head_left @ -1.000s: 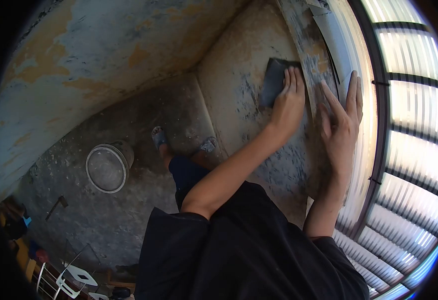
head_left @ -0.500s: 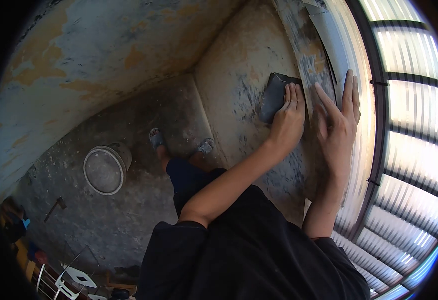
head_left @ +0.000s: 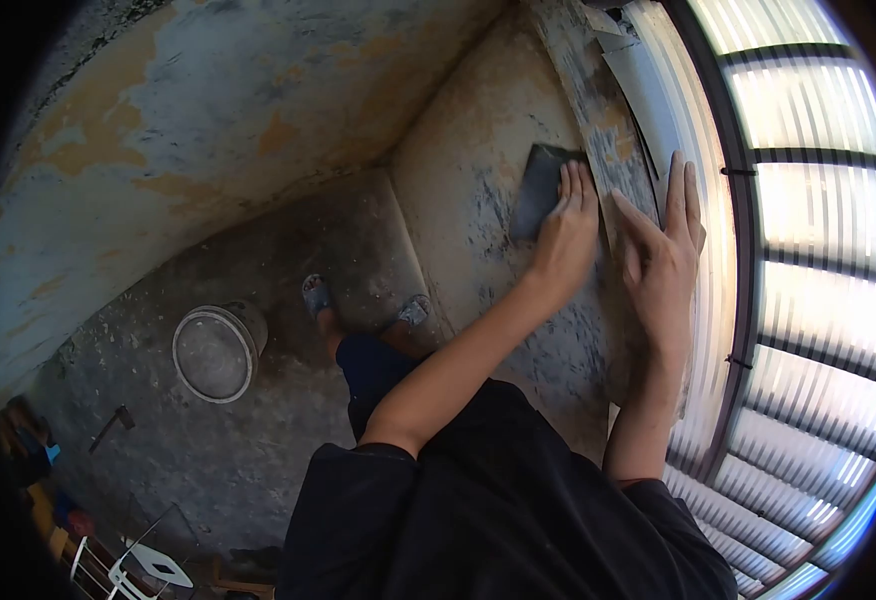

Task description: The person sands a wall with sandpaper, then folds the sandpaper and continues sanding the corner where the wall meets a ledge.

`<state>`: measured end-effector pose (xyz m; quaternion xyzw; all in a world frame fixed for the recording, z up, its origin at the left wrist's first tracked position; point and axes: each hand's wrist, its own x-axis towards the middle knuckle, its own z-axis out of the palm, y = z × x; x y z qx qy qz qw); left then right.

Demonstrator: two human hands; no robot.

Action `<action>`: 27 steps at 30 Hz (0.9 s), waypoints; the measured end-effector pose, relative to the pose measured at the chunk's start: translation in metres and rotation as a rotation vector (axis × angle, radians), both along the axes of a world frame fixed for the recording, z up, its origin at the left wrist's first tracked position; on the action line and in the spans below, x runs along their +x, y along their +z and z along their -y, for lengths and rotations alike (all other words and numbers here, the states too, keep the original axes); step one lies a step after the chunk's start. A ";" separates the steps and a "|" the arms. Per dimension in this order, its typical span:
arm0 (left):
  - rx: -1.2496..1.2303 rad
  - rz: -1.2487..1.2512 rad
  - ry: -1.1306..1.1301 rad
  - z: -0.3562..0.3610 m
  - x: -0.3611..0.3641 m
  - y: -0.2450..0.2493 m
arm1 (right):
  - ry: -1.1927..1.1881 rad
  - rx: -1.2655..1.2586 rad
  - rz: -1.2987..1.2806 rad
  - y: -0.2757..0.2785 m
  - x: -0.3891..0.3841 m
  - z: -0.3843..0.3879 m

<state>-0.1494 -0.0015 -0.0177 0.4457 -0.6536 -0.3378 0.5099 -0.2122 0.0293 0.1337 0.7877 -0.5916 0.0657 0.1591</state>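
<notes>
My left hand (head_left: 563, 235) presses the dark sanding sheet (head_left: 533, 190) flat against the stained wall (head_left: 468, 150) just beside the window ledge (head_left: 598, 110), fingers close together on its near edge — my right hand (head_left: 658, 265) lies open on that ledge, fingers spread.

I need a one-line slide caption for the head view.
Left hand presses dark sheet on stained wall; right hand rests flat beside.

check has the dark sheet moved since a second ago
yes: the sheet sits slightly lower on the wall, judged against the window's wire tie
</notes>
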 end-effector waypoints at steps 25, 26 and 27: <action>0.878 -1.037 -0.496 -0.030 0.209 -0.009 | -0.510 0.232 1.661 -0.118 0.088 -0.068; 0.885 -1.052 -0.506 -0.029 0.212 -0.010 | -0.519 0.209 1.671 -0.115 0.089 -0.063; 0.889 -1.037 -0.528 -0.026 0.215 -0.010 | -0.542 0.407 1.834 -0.110 0.090 -0.055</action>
